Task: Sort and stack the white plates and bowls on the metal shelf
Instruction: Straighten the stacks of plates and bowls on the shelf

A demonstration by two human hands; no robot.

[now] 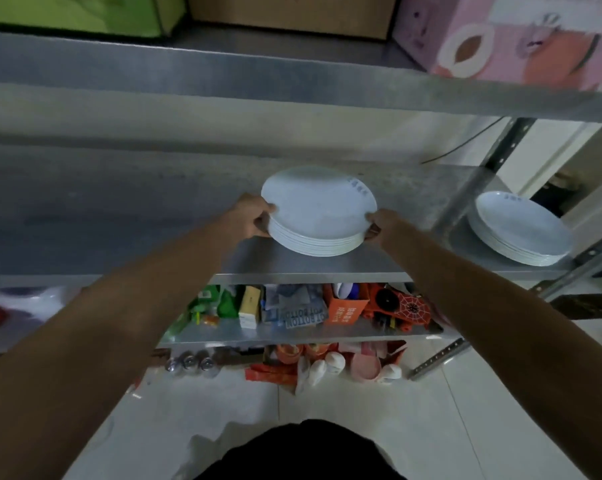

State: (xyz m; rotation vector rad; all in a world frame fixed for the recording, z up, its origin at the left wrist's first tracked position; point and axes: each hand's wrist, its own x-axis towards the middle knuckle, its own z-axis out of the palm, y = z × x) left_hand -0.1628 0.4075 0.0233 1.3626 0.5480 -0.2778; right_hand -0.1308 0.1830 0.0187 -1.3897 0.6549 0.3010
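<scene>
Plate stack (pixel 318 213) mid-shelf (pixel 119 209), second stack (pixel 521 230) right, boxes (pixel 514 39) on tier above

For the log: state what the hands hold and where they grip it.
Both hands hold the central stack of white plates: left hand at its left edge, right hand at its right edge.
</scene>
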